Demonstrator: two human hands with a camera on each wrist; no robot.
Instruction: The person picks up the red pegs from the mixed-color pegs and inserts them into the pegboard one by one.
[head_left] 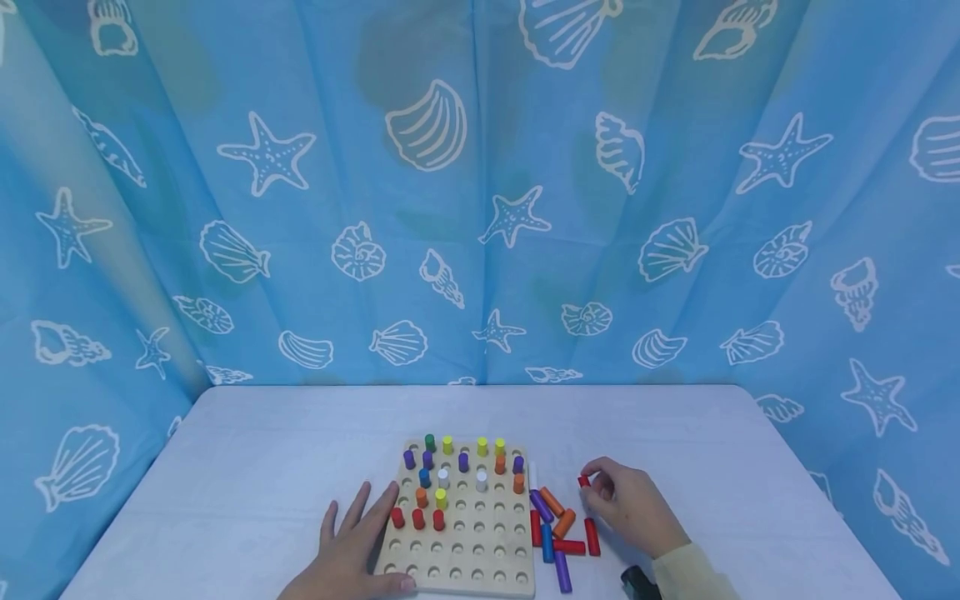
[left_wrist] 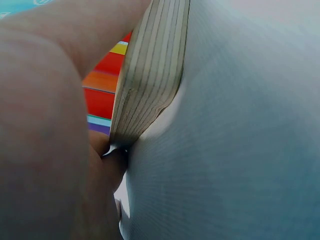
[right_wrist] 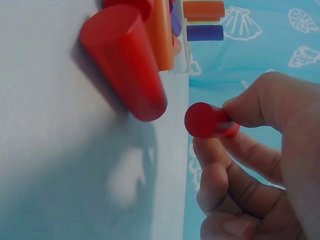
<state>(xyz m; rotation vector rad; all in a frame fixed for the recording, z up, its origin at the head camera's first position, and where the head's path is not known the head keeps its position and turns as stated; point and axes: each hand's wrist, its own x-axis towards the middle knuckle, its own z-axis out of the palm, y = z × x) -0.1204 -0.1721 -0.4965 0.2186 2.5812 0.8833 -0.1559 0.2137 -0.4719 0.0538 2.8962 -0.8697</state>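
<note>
A wooden pegboard lies on the table with several coloured pegs upright in its holes. My left hand spreads along the board's left side, its thumb at the near left corner; in the left wrist view, fingers touch the striped board edge. Right of the board, my right hand pinches a red peg between thumb and fingers, held above the table. The right wrist view shows this red peg end-on. Three red pegs stand in a row at the board's left.
Loose pegs lie beside the board's right edge, among them a blue peg, an orange peg, a purple peg and a red peg. A black object sits by the right sleeve. A blue shell-patterned curtain hangs behind the table.
</note>
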